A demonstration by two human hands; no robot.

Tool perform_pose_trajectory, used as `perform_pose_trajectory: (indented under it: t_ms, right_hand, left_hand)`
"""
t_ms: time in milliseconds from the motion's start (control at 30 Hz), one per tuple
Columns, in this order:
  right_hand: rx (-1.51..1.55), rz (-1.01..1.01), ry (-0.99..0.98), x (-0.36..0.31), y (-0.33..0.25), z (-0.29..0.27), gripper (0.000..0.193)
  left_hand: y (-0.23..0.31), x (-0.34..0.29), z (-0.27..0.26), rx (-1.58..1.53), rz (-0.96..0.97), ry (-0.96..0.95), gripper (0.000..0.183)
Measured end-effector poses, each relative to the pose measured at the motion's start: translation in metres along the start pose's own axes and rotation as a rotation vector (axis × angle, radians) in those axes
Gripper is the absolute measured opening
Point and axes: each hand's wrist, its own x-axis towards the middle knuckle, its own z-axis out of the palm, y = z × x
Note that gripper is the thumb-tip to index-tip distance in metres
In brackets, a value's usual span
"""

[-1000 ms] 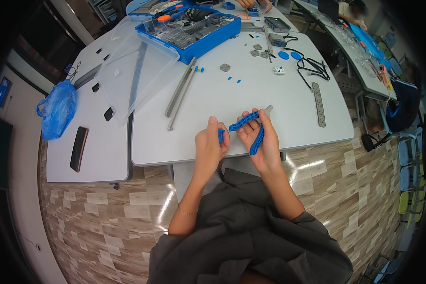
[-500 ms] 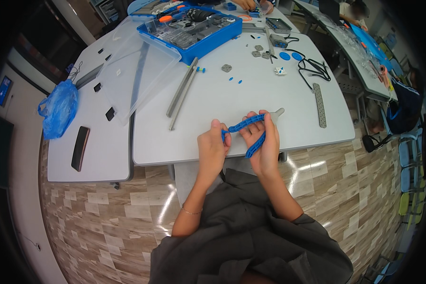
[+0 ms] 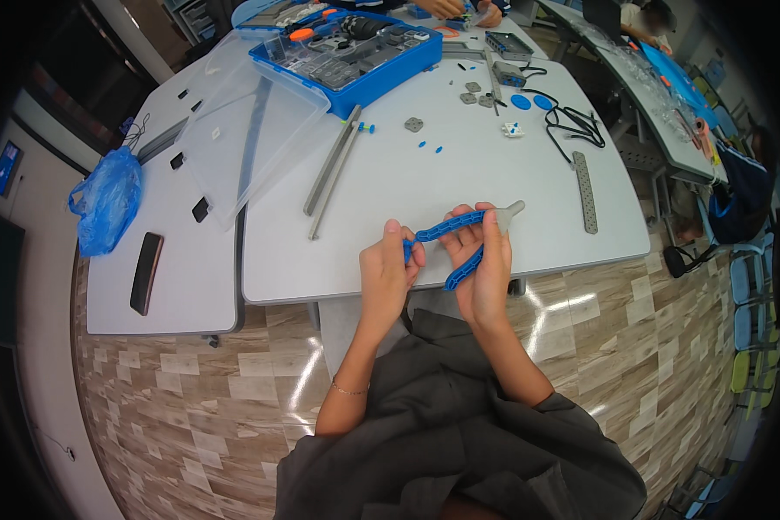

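Above the front edge of the white table, my right hand (image 3: 485, 277) is closed around a blue plastic part with two bent, ribbed arms (image 3: 449, 226). One arm reaches toward my left hand, and the other slants down across the palm. A pale grey piece (image 3: 513, 209) sticks out beyond the right fingers; whether it joins the blue part is hidden. My left hand (image 3: 388, 264) pinches a small blue piece (image 3: 408, 250), mostly covered by the fingers, close to the tip of the upper arm. I cannot tell whether the two touch.
Two grey bars (image 3: 331, 165) lie left of centre. A blue parts case (image 3: 347, 65) with a clear lid (image 3: 247, 139) stands behind them. Black cables (image 3: 576, 128) and a perforated grey strip (image 3: 585, 192) lie to the right. A phone (image 3: 146, 273) rests on the left table. Another person's hands (image 3: 446, 9) show at the far side.
Both hands have shifted very slightly left. The small blue piece in my left hand looks slightly lower relative to the upper blue arm's tip. Both grips are kept.
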Motion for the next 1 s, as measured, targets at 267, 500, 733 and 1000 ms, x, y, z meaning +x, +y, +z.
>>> perform_pose_trajectory:
  t_ms: [267, 500, 733, 1000]
  right_hand:
    - [-0.027, 0.047, 0.000, 0.001, -0.003, 0.000, 0.034]
    - [-0.030, 0.067, 0.012, 0.002, -0.003, -0.001, 0.034]
    - [0.156, 0.277, 0.124, 0.017, -0.006, -0.004, 0.034]
    - [0.238, 0.286, 0.167, 0.023, -0.003, 0.000, 0.029]
  left_hand:
    - [0.004, 0.002, -0.004, 0.051, -0.023, -0.040, 0.070]
    - [0.006, 0.003, -0.005, 0.023, -0.045, -0.048, 0.072]
    - [0.003, 0.005, -0.005, 0.018, -0.015, -0.041, 0.069]
    - [0.000, 0.004, -0.007, 0.009, 0.013, -0.055, 0.063]
